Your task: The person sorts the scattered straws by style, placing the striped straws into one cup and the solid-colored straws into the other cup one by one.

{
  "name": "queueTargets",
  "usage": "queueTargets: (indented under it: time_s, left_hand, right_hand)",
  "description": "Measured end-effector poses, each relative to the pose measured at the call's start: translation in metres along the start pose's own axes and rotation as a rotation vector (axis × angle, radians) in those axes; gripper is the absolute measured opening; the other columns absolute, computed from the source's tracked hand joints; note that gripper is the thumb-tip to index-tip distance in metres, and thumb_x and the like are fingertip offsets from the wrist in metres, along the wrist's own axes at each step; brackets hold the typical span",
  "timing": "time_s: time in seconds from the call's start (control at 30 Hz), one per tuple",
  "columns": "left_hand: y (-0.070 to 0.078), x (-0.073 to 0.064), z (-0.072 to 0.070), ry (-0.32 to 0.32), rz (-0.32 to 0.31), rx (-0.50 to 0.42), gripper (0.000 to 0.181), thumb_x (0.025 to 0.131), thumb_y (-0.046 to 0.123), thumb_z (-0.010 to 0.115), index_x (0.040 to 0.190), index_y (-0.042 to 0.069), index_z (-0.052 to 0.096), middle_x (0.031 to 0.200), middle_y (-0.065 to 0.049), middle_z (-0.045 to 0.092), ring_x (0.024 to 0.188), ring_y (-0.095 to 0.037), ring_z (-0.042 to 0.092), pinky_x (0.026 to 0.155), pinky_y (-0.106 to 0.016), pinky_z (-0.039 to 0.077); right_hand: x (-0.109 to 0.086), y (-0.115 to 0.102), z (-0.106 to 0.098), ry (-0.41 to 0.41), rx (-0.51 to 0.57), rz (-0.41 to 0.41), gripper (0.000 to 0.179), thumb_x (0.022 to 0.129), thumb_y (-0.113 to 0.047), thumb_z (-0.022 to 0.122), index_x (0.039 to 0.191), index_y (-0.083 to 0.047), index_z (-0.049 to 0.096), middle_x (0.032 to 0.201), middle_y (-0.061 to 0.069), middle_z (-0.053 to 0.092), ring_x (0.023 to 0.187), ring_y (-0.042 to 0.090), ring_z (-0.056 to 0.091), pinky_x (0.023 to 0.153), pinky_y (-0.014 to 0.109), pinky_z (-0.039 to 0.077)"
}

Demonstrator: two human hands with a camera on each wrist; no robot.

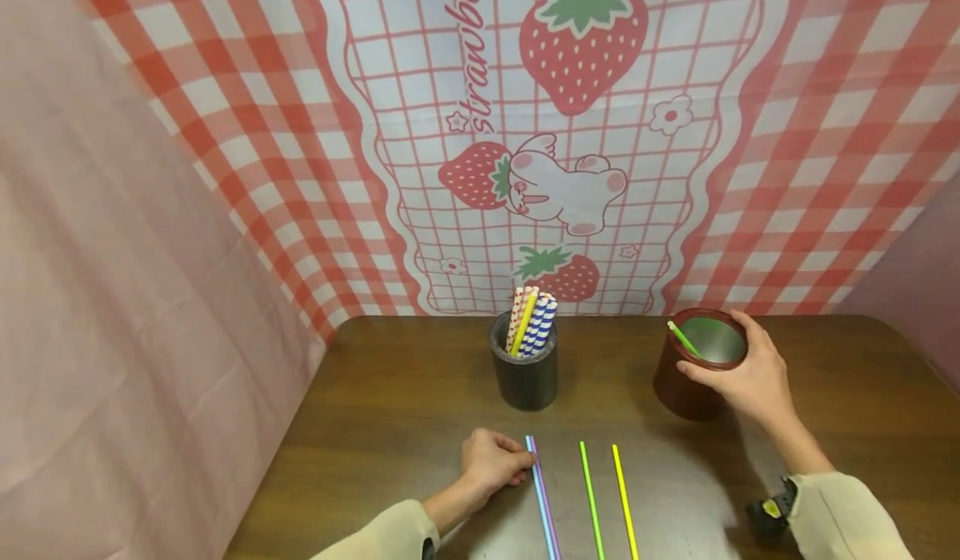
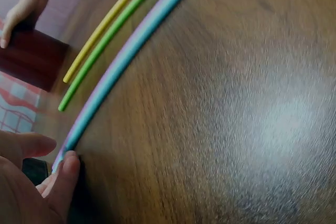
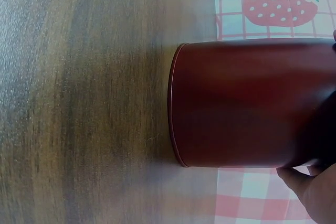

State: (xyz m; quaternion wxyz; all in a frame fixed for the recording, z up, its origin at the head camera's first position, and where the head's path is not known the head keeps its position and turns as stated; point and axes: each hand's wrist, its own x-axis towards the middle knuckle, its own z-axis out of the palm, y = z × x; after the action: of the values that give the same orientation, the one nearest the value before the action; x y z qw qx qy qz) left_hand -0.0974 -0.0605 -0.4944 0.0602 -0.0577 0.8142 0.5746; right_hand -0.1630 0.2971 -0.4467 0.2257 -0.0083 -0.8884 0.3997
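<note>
Side by side on the table lie a light blue straw (image 1: 540, 497) and a purple straw (image 1: 546, 497). My left hand (image 1: 491, 464) pinches them near their far end, thumb and fingers on either side in the left wrist view. At the right, my right hand (image 1: 759, 381) grips a dark red cup (image 1: 682, 389) near its rim, thumb at the front and fingers round the far side. The cup (image 3: 241, 103) stands upright, with a green straw (image 1: 684, 341) leaning inside it.
A green straw (image 1: 591, 497) and a yellow straw (image 1: 624, 497) lie between the hands. Farther back stands a black cup (image 1: 527, 385) holding red-dotted, yellow and blue-striped straws. A strawberry-print cloth (image 1: 660, 185) hangs behind the table (image 1: 375, 410), a pink curtain (image 1: 127, 335) at the left.
</note>
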Motion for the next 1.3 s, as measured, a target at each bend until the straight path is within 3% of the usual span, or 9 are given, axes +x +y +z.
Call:
queueTargets:
  time_s: [0.2, 0.43, 0.53, 0.73, 0.87, 1.07, 1.3]
  left_hand:
    - [-0.003, 0.006, 0.000, 0.004, 0.071, 0.147, 0.015, 0.066, 0.005, 0.083, 0.065, 0.007, 0.068, 0.046, 0.003, 0.060, 0.035, -0.004, 0.053, 0.036, -0.024, 0.046]
    - [0.000, 0.008, -0.004, -0.014, 0.060, 0.147, 0.017, 0.065, 0.004, 0.084, 0.065, 0.006, 0.068, 0.048, 0.001, 0.060, 0.036, -0.006, 0.054, 0.037, -0.024, 0.047]
    - [0.002, 0.009, -0.007, -0.024, 0.083, 0.187, 0.016, 0.065, 0.003, 0.082, 0.063, 0.006, 0.067, 0.047, 0.001, 0.060, 0.035, -0.006, 0.054, 0.036, -0.024, 0.046]
    - [0.007, 0.013, -0.014, 0.007, 0.255, 0.511, 0.019, 0.059, 0.018, 0.085, 0.052, 0.018, 0.066, 0.043, 0.010, 0.056, 0.038, 0.000, 0.048, 0.043, -0.020, 0.043]
    - [0.009, 0.013, -0.016, 0.002, 0.282, 0.624, 0.025, 0.054, 0.028, 0.087, 0.048, 0.021, 0.064, 0.045, 0.014, 0.055, 0.046, -0.004, 0.047, 0.049, -0.022, 0.041]
    - [0.005, 0.013, -0.017, -0.033, 0.230, 0.554, 0.024, 0.055, 0.024, 0.086, 0.049, 0.020, 0.064, 0.040, 0.013, 0.052, 0.036, -0.001, 0.045, 0.044, -0.021, 0.040]
    - [0.006, 0.011, -0.018, -0.084, 0.111, 0.296, 0.012, 0.063, 0.010, 0.079, 0.057, 0.013, 0.068, 0.042, 0.007, 0.056, 0.032, -0.001, 0.049, 0.037, -0.024, 0.045]
  right_hand:
    - [-0.003, 0.001, 0.000, -0.008, 0.002, 0.007, 0.103, 0.060, -0.028, 0.090, 0.143, 0.000, 0.035, 0.132, 0.031, 0.045, 0.109, 0.048, 0.046, 0.081, 0.061, 0.037]
    - [-0.001, 0.001, -0.001, -0.013, -0.004, 0.004, 0.104, 0.061, -0.029, 0.090, 0.144, -0.001, 0.034, 0.131, 0.031, 0.045, 0.109, 0.047, 0.045, 0.079, 0.062, 0.038]
    - [0.000, -0.001, -0.002, -0.012, -0.003, 0.003, 0.104, 0.062, -0.029, 0.089, 0.144, -0.001, 0.034, 0.132, 0.031, 0.045, 0.109, 0.047, 0.045, 0.080, 0.062, 0.038]
    - [0.000, 0.000, -0.003, -0.012, -0.002, 0.005, 0.104, 0.062, -0.029, 0.089, 0.145, -0.001, 0.033, 0.131, 0.031, 0.044, 0.109, 0.048, 0.045, 0.079, 0.063, 0.037]
    - [-0.001, 0.001, -0.003, -0.017, -0.005, 0.007, 0.104, 0.062, -0.030, 0.089, 0.145, 0.000, 0.033, 0.131, 0.032, 0.044, 0.109, 0.049, 0.045, 0.078, 0.063, 0.037]
    - [-0.001, 0.002, -0.001, -0.016, -0.009, 0.001, 0.105, 0.061, -0.030, 0.090, 0.144, 0.000, 0.034, 0.131, 0.032, 0.045, 0.109, 0.048, 0.045, 0.078, 0.062, 0.037]
    - [-0.001, 0.000, -0.001, -0.004, -0.007, -0.006, 0.105, 0.059, -0.028, 0.091, 0.144, 0.000, 0.035, 0.131, 0.031, 0.046, 0.109, 0.047, 0.046, 0.080, 0.061, 0.038]
